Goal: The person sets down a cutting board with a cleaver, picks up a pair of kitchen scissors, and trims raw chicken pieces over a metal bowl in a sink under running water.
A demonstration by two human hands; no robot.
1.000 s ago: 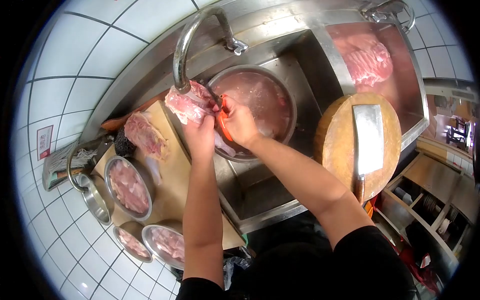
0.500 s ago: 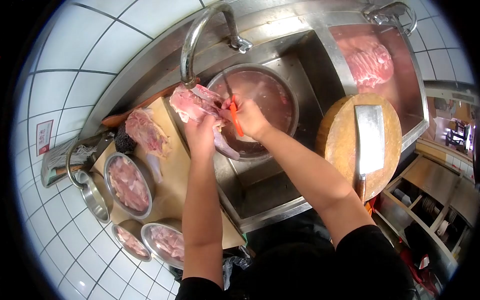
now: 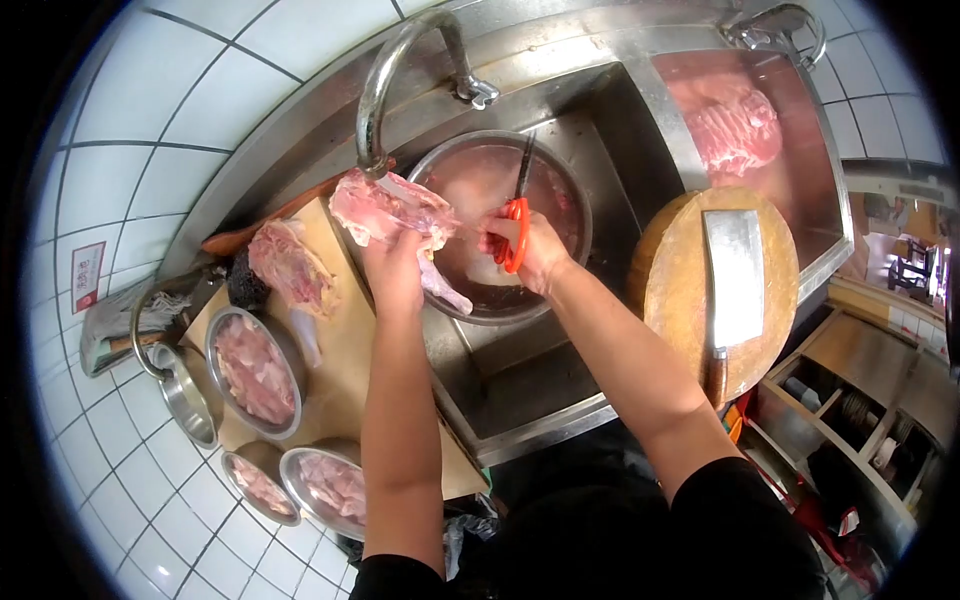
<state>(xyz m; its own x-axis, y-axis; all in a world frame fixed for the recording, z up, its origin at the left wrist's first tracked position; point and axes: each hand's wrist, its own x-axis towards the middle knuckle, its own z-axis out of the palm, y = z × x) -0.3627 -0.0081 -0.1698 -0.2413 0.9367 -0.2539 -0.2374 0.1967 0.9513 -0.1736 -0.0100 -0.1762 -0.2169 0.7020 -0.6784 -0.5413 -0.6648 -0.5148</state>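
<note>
My left hand (image 3: 395,272) is closed around a raw poultry carcass (image 3: 375,205), pink with torn edges, under the tap spout. A leg-like piece (image 3: 443,287) hangs below it. In my right hand (image 3: 543,258) is a pair of scissors (image 3: 517,232) with orange-red handles, its dark blades pointing up and away from the carcass. The right fingertips are near the carcass edge; whether they pinch a scrap of it I cannot tell. Beneath both hands, a round metal basin (image 3: 588,225) of pinkish water stands in the sink (image 3: 530,375).
A curved tap (image 3: 372,100) arches over the carcass. To the left, a board (image 3: 345,345) bears another poultry piece (image 3: 290,268) and metal bowls of cut meat (image 3: 255,365). On the right, a cleaver (image 3: 735,280) lies on a round chopping block (image 3: 670,290). Ribbed meat (image 3: 735,135) soaks in the second sink.
My right hand has moved right, away from the carcass, and the scissors have swung so their blades point upward. The left hand still holds the carcass, shifted slightly left.
</note>
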